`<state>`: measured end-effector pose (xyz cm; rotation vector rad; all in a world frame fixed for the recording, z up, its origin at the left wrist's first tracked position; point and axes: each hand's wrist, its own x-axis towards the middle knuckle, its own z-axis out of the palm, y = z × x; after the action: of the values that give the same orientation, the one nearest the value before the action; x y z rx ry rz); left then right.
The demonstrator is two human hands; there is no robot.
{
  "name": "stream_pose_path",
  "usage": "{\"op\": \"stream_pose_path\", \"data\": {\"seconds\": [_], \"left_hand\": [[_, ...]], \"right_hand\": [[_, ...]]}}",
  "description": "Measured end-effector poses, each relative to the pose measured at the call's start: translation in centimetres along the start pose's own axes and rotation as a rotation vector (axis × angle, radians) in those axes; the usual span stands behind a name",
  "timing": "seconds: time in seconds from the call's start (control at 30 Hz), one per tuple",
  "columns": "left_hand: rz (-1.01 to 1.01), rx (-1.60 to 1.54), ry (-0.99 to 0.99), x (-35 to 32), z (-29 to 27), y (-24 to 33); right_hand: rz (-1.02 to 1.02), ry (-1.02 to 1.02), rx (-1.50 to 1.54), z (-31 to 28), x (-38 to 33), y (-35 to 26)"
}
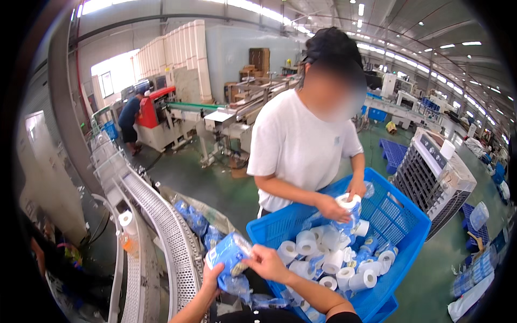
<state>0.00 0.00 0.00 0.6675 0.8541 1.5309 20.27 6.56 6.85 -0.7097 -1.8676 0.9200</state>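
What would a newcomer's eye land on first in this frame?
A large blue plastic basket, right of centre below, heaped with white paper rolls, stands out most. At its far side stands a co-worker in a white T-shirt. At lower centre, the wearer's left hand and right hand hold a blue-and-white plastic-wrapped package, beside a curved grey conveyor.

No readable text; only small, blurred print on the blue plastic wrapper (230, 259).
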Motion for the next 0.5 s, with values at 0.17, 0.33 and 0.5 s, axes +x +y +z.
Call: {"op": "stream_pose_path", "data": {"seconds": [0.17,0.33,0.5], "left_hand": [[0.023,-0.157,0.054,-1.7,2.7,-0.5],[0.104,-0.082,0.133,-1.8,1.3,-1.3],[0.178,-0.011,0.270,-3.1,2.0,-0.1]], "right_hand": [[-0.185,0.031,-0.160,-0.7,-0.4,-1.5],[-0.215,0.019,-0.290,-0.2,-0.4,-0.5],[-0.184,0.063,-0.252,1.8,-0.3,0.6]]}}
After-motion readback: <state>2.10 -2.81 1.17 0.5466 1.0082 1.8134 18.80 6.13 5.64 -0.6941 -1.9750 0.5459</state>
